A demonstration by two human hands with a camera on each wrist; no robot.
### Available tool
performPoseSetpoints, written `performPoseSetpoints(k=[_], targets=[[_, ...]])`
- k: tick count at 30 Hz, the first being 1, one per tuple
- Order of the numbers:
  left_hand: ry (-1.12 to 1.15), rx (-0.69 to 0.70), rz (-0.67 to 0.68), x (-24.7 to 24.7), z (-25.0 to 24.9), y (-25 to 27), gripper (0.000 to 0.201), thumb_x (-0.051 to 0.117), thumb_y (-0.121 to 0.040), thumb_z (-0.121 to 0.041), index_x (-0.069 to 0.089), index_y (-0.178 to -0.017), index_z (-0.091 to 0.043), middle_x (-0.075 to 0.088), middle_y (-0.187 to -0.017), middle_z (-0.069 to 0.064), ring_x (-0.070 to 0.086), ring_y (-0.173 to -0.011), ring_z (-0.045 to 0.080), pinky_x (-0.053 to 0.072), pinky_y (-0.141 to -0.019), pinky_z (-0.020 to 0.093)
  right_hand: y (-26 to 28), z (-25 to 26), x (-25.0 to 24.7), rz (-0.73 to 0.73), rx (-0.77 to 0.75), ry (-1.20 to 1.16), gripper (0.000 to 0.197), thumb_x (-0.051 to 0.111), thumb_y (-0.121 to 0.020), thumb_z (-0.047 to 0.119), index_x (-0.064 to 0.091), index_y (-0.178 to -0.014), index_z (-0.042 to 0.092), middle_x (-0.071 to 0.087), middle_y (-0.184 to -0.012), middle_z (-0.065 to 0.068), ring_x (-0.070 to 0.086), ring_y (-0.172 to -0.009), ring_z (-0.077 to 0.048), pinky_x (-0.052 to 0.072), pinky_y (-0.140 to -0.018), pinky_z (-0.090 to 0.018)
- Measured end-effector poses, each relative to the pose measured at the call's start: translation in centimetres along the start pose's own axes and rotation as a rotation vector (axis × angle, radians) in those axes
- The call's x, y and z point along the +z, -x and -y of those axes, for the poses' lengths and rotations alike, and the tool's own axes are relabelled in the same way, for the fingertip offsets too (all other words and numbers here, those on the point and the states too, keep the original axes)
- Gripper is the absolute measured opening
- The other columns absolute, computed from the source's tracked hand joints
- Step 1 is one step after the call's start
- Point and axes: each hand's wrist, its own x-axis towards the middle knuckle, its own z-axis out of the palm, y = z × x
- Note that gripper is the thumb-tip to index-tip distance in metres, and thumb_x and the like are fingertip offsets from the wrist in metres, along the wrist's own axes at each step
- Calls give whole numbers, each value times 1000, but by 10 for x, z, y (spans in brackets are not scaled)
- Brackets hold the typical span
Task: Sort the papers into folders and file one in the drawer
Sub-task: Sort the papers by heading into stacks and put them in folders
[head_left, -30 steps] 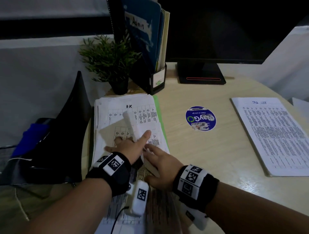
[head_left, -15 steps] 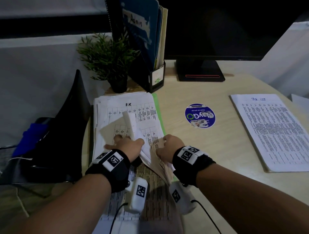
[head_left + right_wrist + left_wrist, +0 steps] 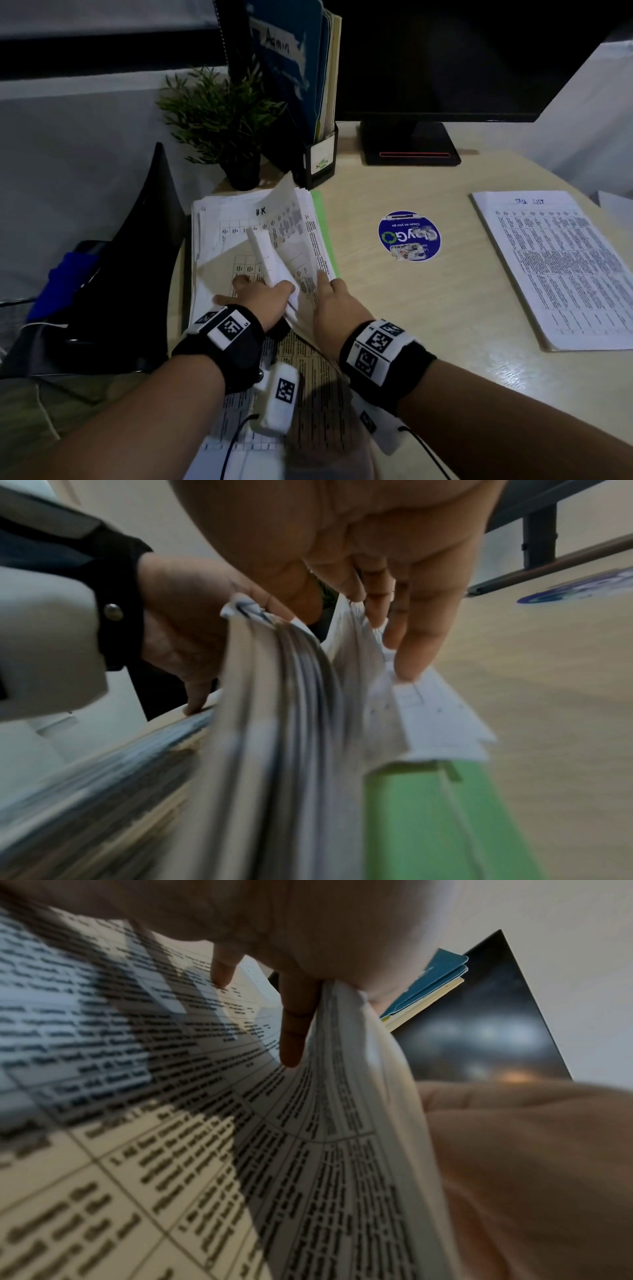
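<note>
A thick stack of printed papers [image 3: 233,222] lies on a green folder [image 3: 320,212] at the desk's left side. My left hand [image 3: 260,294] grips a bent-up bundle of sheets [image 3: 267,253] between thumb and palm, and its fingers [image 3: 291,1031] spread on the page beneath. My right hand [image 3: 334,301] is at the stack's right edge. Its thumb and fingers [image 3: 418,642] pinch several fanned sheets, one of them standing up. The green folder [image 3: 428,818] shows under the paper edges in the right wrist view, where the left hand [image 3: 178,615] is also visible.
A second pile headed "Task List" [image 3: 555,267] lies at the right. A round blue sticker [image 3: 409,236] is mid-desk. At the back stand a black file holder [image 3: 320,161] with a blue "Admin" folder [image 3: 291,61], a small plant [image 3: 222,120] and a monitor base [image 3: 409,144]. A black chair [image 3: 137,240] is at the left.
My right hand has moved forward from beside the left wrist to the stack's right edge, and sheets there have fanned upward. The left hand keeps its bundle.
</note>
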Motion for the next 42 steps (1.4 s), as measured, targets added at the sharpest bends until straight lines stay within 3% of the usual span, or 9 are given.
performPoseSetpoints(k=[6, 13, 18, 25, 29, 32, 35, 37, 42], targets=[[-7, 3, -7, 2, 2, -1, 92, 59, -69, -55, 19, -144, -19, 18, -147, 23, 26, -130, 42, 27, -106, 44, -5, -9, -1, -90, 24, 268, 60, 37, -96, 21, 11, -148, 6, 33, -135, -15, 37, -116, -33, 31, -101, -39], [-22, 1, 0, 1, -2, 6, 95, 58, -67, -54, 17, -143, -17, 10, -149, 25, 20, -134, 44, 24, -111, 47, -5, -12, 3, -90, 37, 279, 54, 31, -94, 11, 15, -145, 2, 31, -135, -14, 34, -120, -31, 42, -95, -38], [-69, 50, 9, -4, -5, 18, 73, 56, -81, -45, 28, -141, -15, 7, -152, 19, 7, -140, 42, 18, -114, 49, -6, -10, 9, -119, 52, 297, 52, 28, -95, 11, 13, -145, 1, 32, -134, -14, 34, -119, -31, 45, -90, -39], [-91, 70, 16, -7, -8, 26, 67, 54, -83, -45, 33, -138, -15, 13, -149, 14, 12, -139, 41, 20, -113, 51, -6, -15, 9, -139, 38, 344, 55, 32, -94, 15, 15, -145, 4, 34, -130, -13, 37, -117, -30, 45, -88, -38], [-81, 63, 21, -7, -7, 27, 73, 54, -82, -52, 29, -141, -15, 10, -150, 17, 13, -139, 43, 21, -113, 50, -11, -21, 5, -94, -171, 173, 55, 41, -90, 10, 31, -143, 19, 37, -131, -11, 35, -118, -30, 39, -95, -38], [-66, 76, 34, -9, -8, 31, 83, 48, -84, -65, 26, -144, -13, 3, -154, 17, 4, -142, 42, 16, -115, 50, -13, -20, -1, 31, -258, 46, 55, 39, -93, 7, 30, -146, 19, 41, -140, -9, 40, -126, -28, 38, -102, -35], [-100, 102, 60, -8, -9, 30, 93, 40, -80, -76, 23, -147, -13, -1, -156, 12, -5, -143, 40, 11, -116, 51, -8, -21, -8, 69, -241, -4, 50, 35, -99, 19, 27, -148, 25, 49, -140, -7, 49, -123, -26, 42, -100, -35], [-99, 95, 48, -6, -6, 24, 94, 46, -78, -74, 23, -147, -14, 1, -156, 13, -3, -143, 41, 12, -116, 51, -3, -22, -9, 55, -218, -134, 47, 40, -99, 29, 32, -146, 23, 51, -139, -6, 50, -123, -23, 39, -99, -28], [-22, 37, 11, -4, 1, 11, 102, 53, -69, -68, 14, -147, -16, 12, -151, 25, 15, -138, 42, 22, -112, 47, 3, -29, -8, 110, -107, -339, 66, 73, -76, 43, 45, -134, 27, 57, -111, 6, 59, -94, -13, 49, -90, -27]])
